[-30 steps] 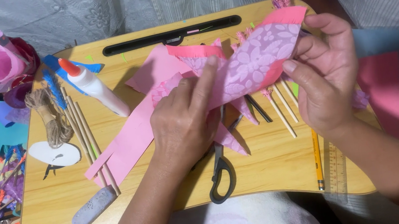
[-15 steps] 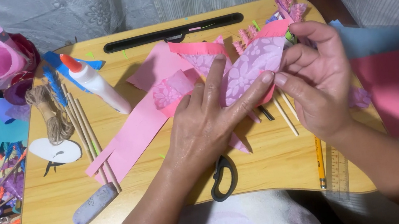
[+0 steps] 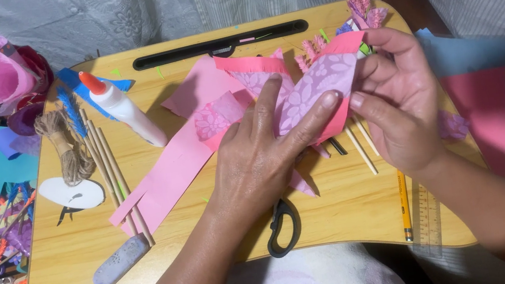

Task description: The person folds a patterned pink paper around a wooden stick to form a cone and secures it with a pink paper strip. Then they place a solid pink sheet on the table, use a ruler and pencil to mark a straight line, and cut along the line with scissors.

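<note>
Pink patterned paper (image 3: 318, 84) pinched between left hand (image 3: 262, 157) and right hand (image 3: 398, 99).

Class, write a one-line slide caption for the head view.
Left hand and right hand hold patterned pink paper over a wooden lap desk.

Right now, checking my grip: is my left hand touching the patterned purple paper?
Touching. The head view shows the left hand with fingers pressed flat on the patterned purple paper.
</note>
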